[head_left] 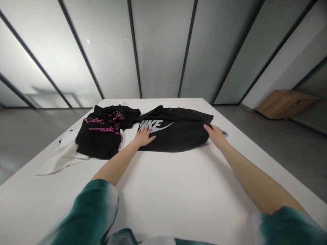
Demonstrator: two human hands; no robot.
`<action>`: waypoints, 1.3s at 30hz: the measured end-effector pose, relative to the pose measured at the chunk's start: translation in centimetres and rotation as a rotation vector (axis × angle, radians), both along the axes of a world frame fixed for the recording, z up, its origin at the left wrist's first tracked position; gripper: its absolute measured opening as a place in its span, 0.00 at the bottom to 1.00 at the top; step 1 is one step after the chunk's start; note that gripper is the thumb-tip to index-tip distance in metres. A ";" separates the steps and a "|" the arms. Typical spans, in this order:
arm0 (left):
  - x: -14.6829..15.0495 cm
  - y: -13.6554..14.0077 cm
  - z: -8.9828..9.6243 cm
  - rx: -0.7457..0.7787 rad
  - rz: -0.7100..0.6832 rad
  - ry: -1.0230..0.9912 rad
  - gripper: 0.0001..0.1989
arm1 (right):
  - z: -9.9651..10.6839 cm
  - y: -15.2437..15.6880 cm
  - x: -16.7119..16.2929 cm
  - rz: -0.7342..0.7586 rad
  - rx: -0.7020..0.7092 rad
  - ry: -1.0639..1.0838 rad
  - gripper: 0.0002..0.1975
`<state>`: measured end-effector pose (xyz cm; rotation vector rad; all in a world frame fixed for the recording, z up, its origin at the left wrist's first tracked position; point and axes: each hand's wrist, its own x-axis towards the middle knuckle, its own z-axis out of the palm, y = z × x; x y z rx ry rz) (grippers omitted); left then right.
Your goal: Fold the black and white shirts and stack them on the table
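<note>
1. Teal sleeves [87,214] come nearest, over the white counter [189,190].
2. That black shirt [178,137] looks light, soft and floppy, hardly fragile; I'd judge its edges and corners the best places to take hold.
3. It lies towards the counter's far end: the left hand [143,137] rests on its near left part, fingers spread, gripping nothing; the right hand [216,133] seems to pinch its right edge, fingers closed on cloth.
4. Left of it lie piled clothes [99,143].
</note>
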<state>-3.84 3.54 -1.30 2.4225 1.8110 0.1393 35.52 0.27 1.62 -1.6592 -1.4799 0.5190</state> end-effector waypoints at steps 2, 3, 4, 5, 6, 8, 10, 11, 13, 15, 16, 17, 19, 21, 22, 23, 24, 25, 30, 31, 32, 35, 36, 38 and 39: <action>-0.4 -0.1 0.3 -0.036 -0.024 0.020 0.39 | 0.6 -0.3 0.2 -0.009 -0.032 0.193 0.15; -0.6 -0.2 0.5 -0.051 -0.043 0.031 0.40 | 0.8 -0.6 0.4 0.001 -0.077 0.265 0.13; -0.9 -0.3 0.8 -0.061 -0.068 0.044 0.41 | 1.1 -0.9 0.6 0.021 -0.134 0.312 0.12; -1.1 -0.5 1.1 -0.068 -0.095 0.059 0.43 | 1.3 -1.1 1.1 0.048 -0.198 0.328 0.12; -1.4 -0.7 1.5 -0.075 -0.121 0.076 0.44 | 1.5 -1.4 1.6 0.082 -0.263 0.305 0.13; -1.8 -1.2 2.6 -0.100 -0.165 0.113 0.46 | 1.7 -1.7 3.0 0.160 -0.393 0.110 0.14; -2.1 -1.7 3.9 -0.136 -0.211 0.146 0.47 | 1.9 -1.7 4.6 0.223 -0.529 -0.245 0.14; -2.1 -1.9 4.6 -0.154 -0.223 0.160 0.47 | 1.9 -1.7 5.2 0.228 -0.577 -0.438 0.15; -1.9 -2.2 5.8 -0.148 -0.208 0.164 0.45 | 2.0 -1.6 5.9 0.178 -0.584 -0.737 0.19; -1.4 -2.3 6.4 -0.071 -0.162 0.147 0.40 | 2.1 -1.4 5.6 0.104 -0.481 -0.852 0.23; -1.1 -2.2 6.4 -0.022 -0.147 0.138 0.37 | 2.1 -1.2 5.1 0.078 -0.417 -0.860 0.25; -0.7 -2.1 6.2 0.021 -0.145 0.134 0.35 | 2.0 -1.0 4.4 0.068 -0.357 -0.851 0.25; 0.2 -1.5 5.4 0.057 -0.148 0.134 0.34 | 1.6 -0.3 2.3 0.093 -0.252 -0.834 0.24; 1.0 -0.8 4.1 0.050 -0.125 0.125 0.37 | 0.9 0.5 0.0 0.151 -0.184 -0.842 0.26; 1.4 -0.3 3.4 0.042 -0.104 0.116 0.38 | 0.4 0.9 -1.1 0.176 -0.175 -0.851 0.27; 1.6 0.1 2.7 0.032 -0.082 0.106 0.39 | -0.2 1.3 -2.0 0.187 -0.183 -0.860 0.30; 1.8 0.5 2.1 0.020 -0.062 0.099 0.39 | -0.7 1.7 -2.8 0.182 -0.207 -0.869 0.32; 1.9 0.8 1.6 0.003 -0.050 0.093 0.40 | -1.3 2.1 -3.4 0.169 -0.241 -0.875 0.34; 1.4 1.1 0.4 -0.071 -0.023 0.095 0.41 | -3.0 2.6 -4.1 0.154 -0.399 -0.874 0.39; 1.3 0.8 0.4 -0.075 -0.024 0.096 0.42 | -3.1 2.4 -4.0 0.159 -0.414 -0.874 0.40; 1.2 0.5 0.4 -0.076 -0.027 0.095 0.42 | -3.1 2.1 -3.9 0.163 -0.425 -0.876 0.40; 1.1 -0.9 0.7 -0.088 -0.039 0.097 0.42 | -3.1 1.0 -3.7 0.173 -0.443 -0.885 0.41; 1.1 -1.3 0.9 -0.095 -0.039 0.099 0.42 | -3.1 0.6 -3.7 0.178 -0.444 -0.887 0.42; 1.2 -2.2 1.1 -0.112 -0.034 0.106 0.42 | -3.2 -0.1 -3.7 0.189 -0.446 -0.893 0.42; 1.3 -2.6 1.2 -0.121 -0.033 0.110 0.42 | -3.2 -0.4 -3.7 0.195 -0.448 -0.897 0.42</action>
